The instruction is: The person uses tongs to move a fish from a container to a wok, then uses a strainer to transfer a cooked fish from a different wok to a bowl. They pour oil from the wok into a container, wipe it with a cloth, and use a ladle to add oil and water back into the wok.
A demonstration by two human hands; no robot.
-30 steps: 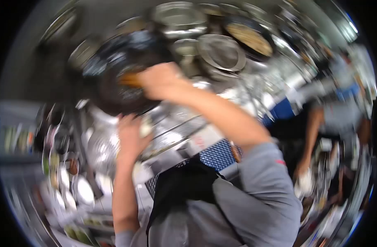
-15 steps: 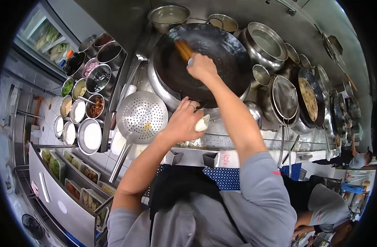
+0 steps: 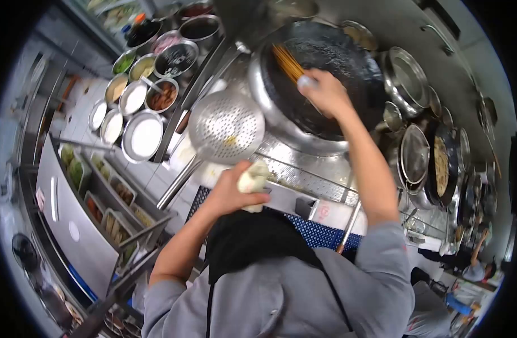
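Observation:
My left hand [image 3: 231, 191] is closed round a bunched pale cloth [image 3: 253, 185], close to my body and below the perforated strainer [image 3: 222, 124]. My right hand [image 3: 325, 94] is wrapped round the end of a bamboo wok brush [image 3: 288, 62], over the big dark wok [image 3: 343, 56]. The brush's bristles point up and left, near the wok's left inner side. Some wet shine shows on the wok's far surface.
Metal pots of sauces and ingredients [image 3: 143, 135] stand at the left, above an open drawer of food trays [image 3: 81, 208]. At the right are a metal bowl [image 3: 408, 79], a wire strainer [image 3: 414, 155] and a pan of food [image 3: 442, 163]. Other people are at the lower right.
My left hand has come away from the wok's near edge with the cloth, back towards my body. My right hand still holds the brush over the wok. The view has shifted and tilted.

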